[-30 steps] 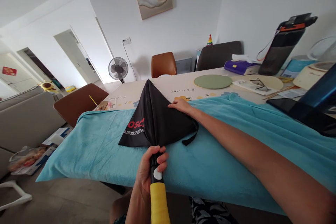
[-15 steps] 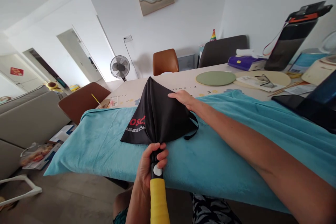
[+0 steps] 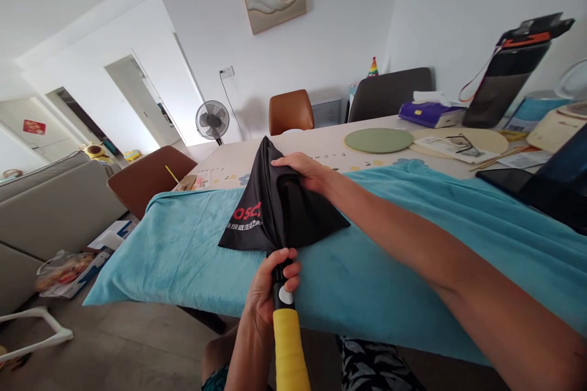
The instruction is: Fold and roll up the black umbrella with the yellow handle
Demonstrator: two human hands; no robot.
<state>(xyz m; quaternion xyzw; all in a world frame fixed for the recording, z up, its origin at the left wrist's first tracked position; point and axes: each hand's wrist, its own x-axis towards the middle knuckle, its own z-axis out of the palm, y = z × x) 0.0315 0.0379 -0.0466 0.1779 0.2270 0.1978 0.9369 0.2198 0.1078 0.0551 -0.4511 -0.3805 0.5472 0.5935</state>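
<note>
A collapsed black umbrella (image 3: 270, 208) with red and white print lies on a turquoise towel (image 3: 389, 256) spread over the table. Its handle (image 3: 288, 345) is wrapped in yellow tape and sticks out toward me over the table's near edge. My left hand (image 3: 270, 290) is closed round the black neck of the handle, thumb beside a white button. My right hand (image 3: 300, 170) reaches across from the right and grips a fold of the black canopy near its top, fingers curled over the cloth.
Behind the towel the table holds a green round mat (image 3: 378, 140), papers with glasses (image 3: 452, 148), a purple tissue box (image 3: 431, 113) and a dark bag (image 3: 509, 82). Brown chairs (image 3: 151, 176) stand left and at the far end. A fan (image 3: 213, 119), sofa (image 3: 50, 201) and floor clutter lie left.
My right hand slid left and up along the canopy, gathering the right-hand cloth toward the shaft; the loose strap is now tucked out of sight. My left hand kept its grip.
</note>
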